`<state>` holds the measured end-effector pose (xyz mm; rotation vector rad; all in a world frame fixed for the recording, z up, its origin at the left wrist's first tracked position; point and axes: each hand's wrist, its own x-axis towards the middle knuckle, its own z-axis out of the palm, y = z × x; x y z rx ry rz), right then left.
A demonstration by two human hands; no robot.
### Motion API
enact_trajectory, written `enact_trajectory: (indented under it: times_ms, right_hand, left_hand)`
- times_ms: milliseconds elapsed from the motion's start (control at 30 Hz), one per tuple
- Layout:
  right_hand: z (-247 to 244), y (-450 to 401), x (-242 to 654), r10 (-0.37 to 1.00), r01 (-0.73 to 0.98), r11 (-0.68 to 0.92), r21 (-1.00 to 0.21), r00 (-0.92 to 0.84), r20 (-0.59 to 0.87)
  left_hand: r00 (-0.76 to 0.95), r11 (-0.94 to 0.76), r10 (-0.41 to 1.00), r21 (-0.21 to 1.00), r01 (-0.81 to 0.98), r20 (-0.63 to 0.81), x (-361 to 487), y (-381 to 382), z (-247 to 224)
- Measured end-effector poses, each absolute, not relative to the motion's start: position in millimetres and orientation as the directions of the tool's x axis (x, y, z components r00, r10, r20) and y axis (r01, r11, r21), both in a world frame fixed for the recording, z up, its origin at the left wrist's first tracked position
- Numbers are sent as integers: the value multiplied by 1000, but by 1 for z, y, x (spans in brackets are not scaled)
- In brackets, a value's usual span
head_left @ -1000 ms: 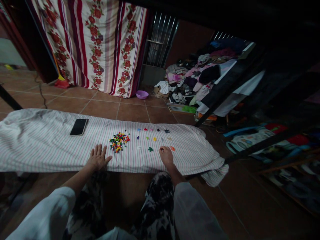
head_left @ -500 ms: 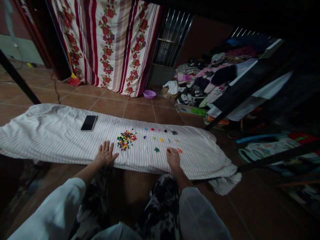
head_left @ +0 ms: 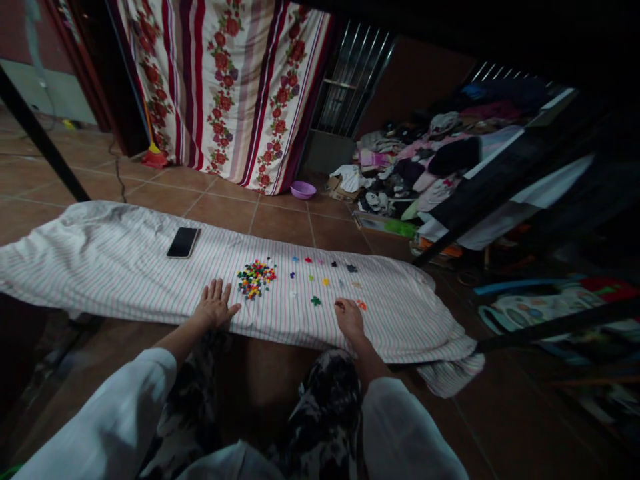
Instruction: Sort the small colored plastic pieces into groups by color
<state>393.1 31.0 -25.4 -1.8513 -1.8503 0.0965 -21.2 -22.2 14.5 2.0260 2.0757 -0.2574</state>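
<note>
My left hand lies flat on the striped cloth, fingers spread, just left of a heap of small coloured beads. Nothing is in it. My right hand rests on the cloth with its fingers curled together; whatever they may pinch is too small to make out. Beside it sit a small group of orange pieces and a dark green cluster. Farther back are little groups sorted by colour, among them a yellow one, a red one and a dark grey one.
A black-screened phone lies on the cloth at the left. Beyond, on the tiled floor, are a purple basin, a red broom and a large pile of clothes. A floral curtain hangs behind.
The whole view has shifted slightly, with the scene sitting a little farther right. Both hands keep almost the same place on the cloth.
</note>
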Motion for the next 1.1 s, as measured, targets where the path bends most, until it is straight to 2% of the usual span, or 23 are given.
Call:
enact_trajectory:
  times_ms: [467, 833, 1100]
  right_hand:
    - [-24, 31, 392, 953, 925, 49, -376, 69, 294]
    - [-18, 31, 389, 956, 910, 18, -414, 105, 272]
    - [-12, 29, 391, 952, 905, 9, -424, 122, 280]
  left_hand:
    - [-22, 34, 961, 39, 999, -277, -21, -23, 15]
    - [-35, 50, 950, 43, 998, -311, -20, -16, 14]
    - [-29, 47, 959, 56, 997, -283, -23, -15, 3]
